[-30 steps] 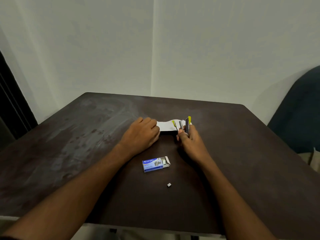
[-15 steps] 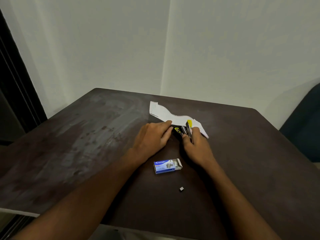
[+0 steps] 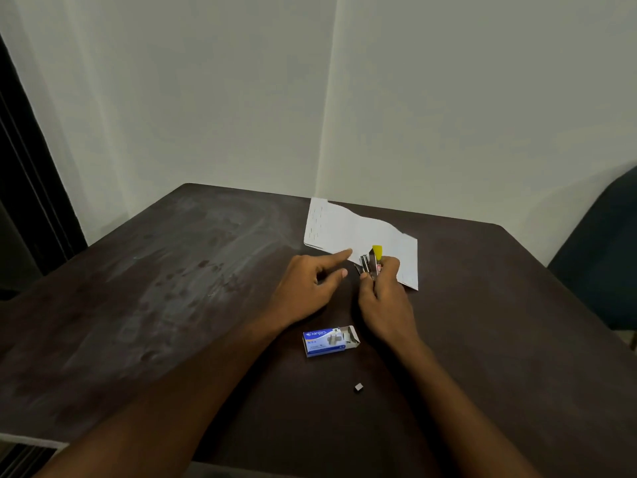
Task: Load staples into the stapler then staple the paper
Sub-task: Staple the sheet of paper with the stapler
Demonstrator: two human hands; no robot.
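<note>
Presently, from the head view, my right hand [image 3: 386, 298] is clamped round the small grey-and-yellow metal stapler [image 3: 371, 262], held above the dark wooden table [image 3: 172, 288] before the white folded paper [image 3: 344, 229]; my left hand [image 3: 310, 288] is open, forefinger extended towards it. I judge it rigid, light and slippery; grip its sides.

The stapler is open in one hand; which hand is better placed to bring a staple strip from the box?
Left. The left hand is free, while the right hand holds the stapler. The staple box lies open nearby.
</note>
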